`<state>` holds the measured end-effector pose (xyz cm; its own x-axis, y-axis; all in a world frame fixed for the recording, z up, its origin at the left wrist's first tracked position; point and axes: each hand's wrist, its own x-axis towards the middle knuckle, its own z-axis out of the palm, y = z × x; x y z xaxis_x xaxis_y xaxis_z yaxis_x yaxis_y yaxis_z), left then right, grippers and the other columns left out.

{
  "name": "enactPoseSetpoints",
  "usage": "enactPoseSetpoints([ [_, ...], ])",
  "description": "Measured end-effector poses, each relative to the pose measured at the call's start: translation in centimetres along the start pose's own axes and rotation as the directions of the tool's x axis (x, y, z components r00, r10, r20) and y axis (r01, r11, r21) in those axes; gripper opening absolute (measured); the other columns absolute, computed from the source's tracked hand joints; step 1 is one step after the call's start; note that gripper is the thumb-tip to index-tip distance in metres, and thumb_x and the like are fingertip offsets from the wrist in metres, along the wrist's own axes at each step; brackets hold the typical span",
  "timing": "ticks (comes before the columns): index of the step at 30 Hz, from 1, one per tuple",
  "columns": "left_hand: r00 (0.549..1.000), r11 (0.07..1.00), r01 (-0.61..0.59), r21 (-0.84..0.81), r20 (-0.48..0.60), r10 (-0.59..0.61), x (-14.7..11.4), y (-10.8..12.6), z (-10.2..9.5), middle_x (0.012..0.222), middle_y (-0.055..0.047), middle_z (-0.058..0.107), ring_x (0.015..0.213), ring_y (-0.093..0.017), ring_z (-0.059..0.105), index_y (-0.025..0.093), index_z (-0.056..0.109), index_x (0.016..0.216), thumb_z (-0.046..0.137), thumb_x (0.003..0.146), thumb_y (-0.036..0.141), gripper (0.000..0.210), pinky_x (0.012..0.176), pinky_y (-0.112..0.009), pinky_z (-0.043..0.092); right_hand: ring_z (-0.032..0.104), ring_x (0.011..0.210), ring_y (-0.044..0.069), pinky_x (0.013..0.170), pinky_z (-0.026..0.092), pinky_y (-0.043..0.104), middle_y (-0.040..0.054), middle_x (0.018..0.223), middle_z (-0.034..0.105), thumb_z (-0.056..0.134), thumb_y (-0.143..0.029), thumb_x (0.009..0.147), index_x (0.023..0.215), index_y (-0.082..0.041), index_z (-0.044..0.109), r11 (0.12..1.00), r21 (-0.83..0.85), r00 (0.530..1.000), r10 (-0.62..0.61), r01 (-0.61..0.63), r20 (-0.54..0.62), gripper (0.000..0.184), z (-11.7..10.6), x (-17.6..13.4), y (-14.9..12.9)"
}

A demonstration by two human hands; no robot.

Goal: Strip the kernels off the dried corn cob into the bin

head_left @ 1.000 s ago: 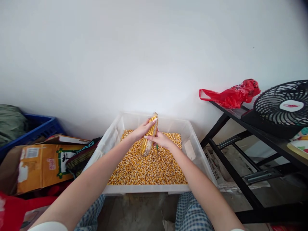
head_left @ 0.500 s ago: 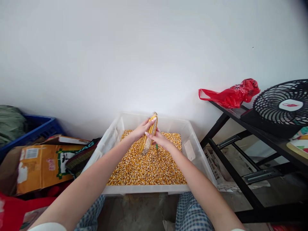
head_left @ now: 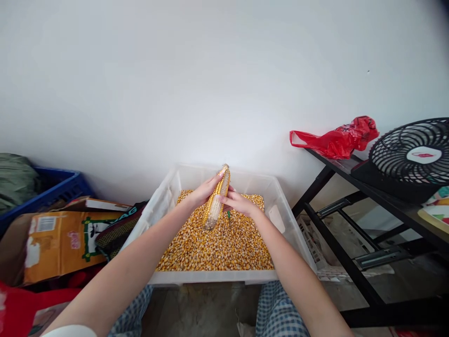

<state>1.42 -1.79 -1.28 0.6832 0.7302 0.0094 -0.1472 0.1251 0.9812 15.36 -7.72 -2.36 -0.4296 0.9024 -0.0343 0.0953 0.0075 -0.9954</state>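
A partly stripped corn cob is held at a tilt between both hands, its upper end pointing away from me. Yellow kernels remain in rows on it, while pale bare strips show along its right side and lower end. My left hand wraps the upper left of the cob. On the right side, my right hand grips it with the thumb pressed on the bare part. Below lie loose corn kernels in a translucent plastic bin. A screwdriver-like tool with a green handle stands in the kernels.
To the right, a black table carries a red plastic bag and a black fan. At the left are an orange cardboard box, a dark mesh bag and a blue crate. A white wall rises behind the bin.
The cob has turned slightly, so more of its bare strip faces me. My right thumb has shifted a little to the right along the cob's surface.
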Motion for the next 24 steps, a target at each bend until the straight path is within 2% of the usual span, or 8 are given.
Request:
enactPoseSetpoints([
  [2,0.999,0.999,-0.035,-0.009,-0.004,0.035,-0.1,0.0,0.2,0.087,-0.012,0.069,0.076,-0.021,0.065,0.011,0.059,0.103,0.048,0.078,0.061,0.056,0.071,-0.034,0.051,0.059,0.091,0.018,0.067,0.054,0.027,0.0065,0.108,0.057,0.06,-0.052,0.074,0.112,-0.022,0.055,0.999,-0.037,1.0,0.009,-0.01,-0.015,0.048,-0.1,0.0,0.0],
  [4,0.998,0.998,-0.06,-0.021,-0.01,0.06,-0.1,0.0,0.3,0.092,-0.012,0.069,0.081,-0.022,0.065,0.013,0.058,0.106,0.051,0.078,0.057,0.052,0.074,-0.034,0.05,0.058,0.092,0.017,0.062,0.053,0.025,0.0056,0.109,0.056,0.055,-0.055,0.076,0.114,-0.025,0.054,0.997,-0.075,0.994,0.003,-0.012,-0.111,0.048,0.1,0.3,0.3],
  [7,0.999,0.999,-0.006,-0.053,0.04,0.009,-0.1,-0.2,0.2,0.095,-0.012,0.068,0.082,-0.022,0.065,0.014,0.057,0.107,0.051,0.079,0.056,0.05,0.073,-0.035,0.051,0.059,0.086,0.017,0.057,0.051,0.023,0.0062,0.105,0.057,0.054,-0.059,0.075,0.115,-0.025,0.054,0.994,-0.11,0.97,-0.034,0.008,-0.242,0.053,0.6,0.8,0.9],
  [12,0.991,0.992,0.096,-0.082,0.098,-0.088,0.2,-0.5,-0.7,0.085,-0.013,0.07,0.072,-0.023,0.065,0.013,0.06,0.104,0.044,0.078,0.063,0.059,0.062,-0.034,0.052,0.061,0.081,0.017,0.059,0.053,0.026,0.007,0.103,0.057,0.057,-0.058,0.073,0.116,-0.023,0.054,0.998,-0.036,0.987,-0.05,0.045,-0.151,0.055,0.7,0.9,0.8],
  [16,0.992,0.995,0.079,-0.066,0.101,-0.073,0.3,-0.3,-0.8,0.083,-0.014,0.069,0.071,-0.024,0.065,0.011,0.062,0.101,0.042,0.077,0.067,0.064,0.061,-0.034,0.051,0.061,0.084,0.017,0.061,0.053,0.026,0.0069,0.107,0.057,0.055,-0.057,0.075,0.116,-0.024,0.053,0.999,-0.017,0.992,-0.041,0.039,-0.116,0.053,0.5,0.5,0.3],
  [20,0.999,0.999,-0.006,-0.035,0.04,0.007,0.1,-0.2,0.0,0.087,-0.012,0.069,0.075,-0.023,0.065,0.014,0.06,0.106,0.049,0.077,0.061,0.057,0.067,-0.034,0.051,0.06,0.087,0.019,0.06,0.052,0.026,0.0066,0.105,0.058,0.048,-0.062,0.077,0.116,-0.025,0.053,0.991,-0.135,0.965,-0.056,0.021,-0.257,0.055,0.8,0.8,0.5],
  [22,0.999,0.999,0.023,-0.032,0.047,-0.022,0.1,-0.3,0.1,0.082,-0.011,0.069,0.069,-0.022,0.065,0.014,0.06,0.107,0.047,0.077,0.063,0.059,0.063,-0.035,0.051,0.06,0.087,0.019,0.061,0.051,0.025,0.007,0.106,0.057,0.046,-0.063,0.077,0.117,-0.025,0.053,0.988,-0.152,0.943,-0.08,0.031,-0.324,0.056,1.0,1.0,0.8],
  [24,0.993,0.995,0.094,-0.042,0.075,-0.09,0.2,-0.5,-0.1,0.074,-0.011,0.069,0.061,-0.022,0.063,0.014,0.061,0.105,0.042,0.077,0.066,0.063,0.057,-0.035,0.051,0.061,0.086,0.018,0.062,0.051,0.025,0.0075,0.107,0.057,0.046,-0.062,0.078,0.118,-0.024,0.052,0.992,-0.113,0.946,-0.088,0.055,-0.313,0.056,1.1,1.1,1.1],
])
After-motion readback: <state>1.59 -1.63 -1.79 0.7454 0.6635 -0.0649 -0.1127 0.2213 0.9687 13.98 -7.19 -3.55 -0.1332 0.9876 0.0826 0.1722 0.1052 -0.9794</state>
